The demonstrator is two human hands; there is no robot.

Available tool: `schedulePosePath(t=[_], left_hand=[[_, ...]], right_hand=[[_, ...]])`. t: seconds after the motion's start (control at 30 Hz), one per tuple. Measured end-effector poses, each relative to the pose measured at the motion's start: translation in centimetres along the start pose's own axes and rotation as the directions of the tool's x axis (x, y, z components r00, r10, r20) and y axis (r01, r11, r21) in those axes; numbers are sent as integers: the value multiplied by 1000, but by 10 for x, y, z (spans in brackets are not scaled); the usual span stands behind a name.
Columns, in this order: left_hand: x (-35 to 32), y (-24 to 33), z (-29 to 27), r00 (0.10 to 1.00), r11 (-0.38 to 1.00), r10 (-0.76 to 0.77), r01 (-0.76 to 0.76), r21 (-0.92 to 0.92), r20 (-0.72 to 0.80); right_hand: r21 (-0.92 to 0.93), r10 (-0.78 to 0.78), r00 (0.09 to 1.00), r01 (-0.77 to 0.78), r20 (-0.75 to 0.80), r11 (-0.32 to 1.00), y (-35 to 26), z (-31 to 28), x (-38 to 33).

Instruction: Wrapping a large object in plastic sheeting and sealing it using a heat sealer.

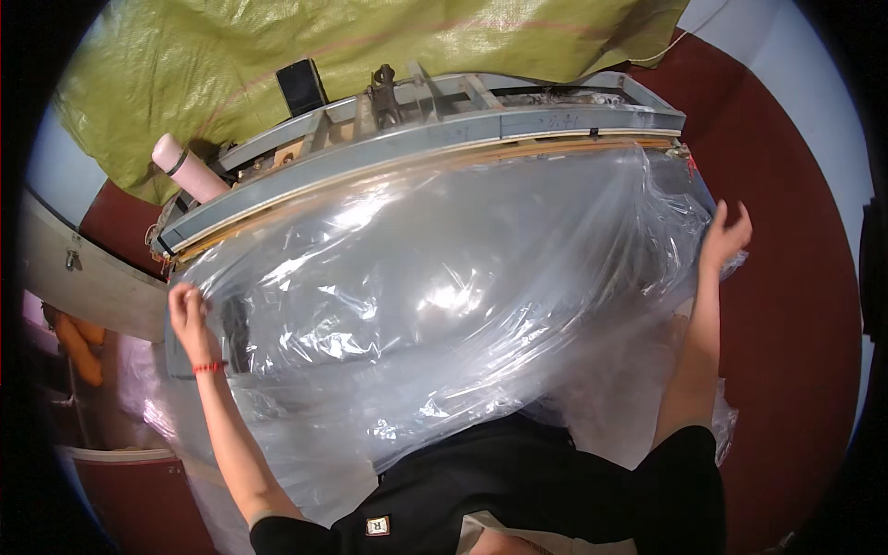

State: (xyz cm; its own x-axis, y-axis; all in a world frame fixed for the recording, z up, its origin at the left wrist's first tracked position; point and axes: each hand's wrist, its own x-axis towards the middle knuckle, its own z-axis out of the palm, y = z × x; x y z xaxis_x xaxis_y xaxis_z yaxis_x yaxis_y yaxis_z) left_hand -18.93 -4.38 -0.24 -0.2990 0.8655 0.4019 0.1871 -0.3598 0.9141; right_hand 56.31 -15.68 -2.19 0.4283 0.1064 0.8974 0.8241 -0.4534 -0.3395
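Observation:
A large clear plastic sheet lies in shiny folds over a grey flat surface and reaches back toward my body. At its left edge my left hand, with a red bracelet on the wrist, has its fingers curled closed on the film. Out at the right edge, my right hand is raised with thumb and fingers apart. Film touches or passes close behind that hand and wrist, and bunched folds lie just left of it. Both arms are spread wide.
Behind the sheet runs a long grey metal frame with a clamp-like metal part. A pink bottle and a dark phone-like slab rest by it. A yellow-green tarp hangs behind. At left stands a pale cabinet panel.

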Motion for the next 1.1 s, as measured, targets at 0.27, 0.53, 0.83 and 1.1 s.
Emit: schedulePosePath(t=[0.27, 0.53, 0.83, 1.1], left_hand=[[-161, -4, 5, 941, 718, 307, -325, 616, 140], [-274, -29, 81, 337, 923, -214, -236, 302, 917], [-70, -76, -236, 945, 857, -63, 216, 468, -321], [-59, 143, 52, 816, 773, 468, -564, 289, 340]], right_hand=[[406, 464, 807, -587, 366, 701, 168, 2, -55], [598, 360, 628, -775, 690, 204, -28, 14, 19], [412, -679, 91, -850, 728, 327, -278, -67, 32], [576, -806, 29, -715, 591, 397, -329, -99, 27]])
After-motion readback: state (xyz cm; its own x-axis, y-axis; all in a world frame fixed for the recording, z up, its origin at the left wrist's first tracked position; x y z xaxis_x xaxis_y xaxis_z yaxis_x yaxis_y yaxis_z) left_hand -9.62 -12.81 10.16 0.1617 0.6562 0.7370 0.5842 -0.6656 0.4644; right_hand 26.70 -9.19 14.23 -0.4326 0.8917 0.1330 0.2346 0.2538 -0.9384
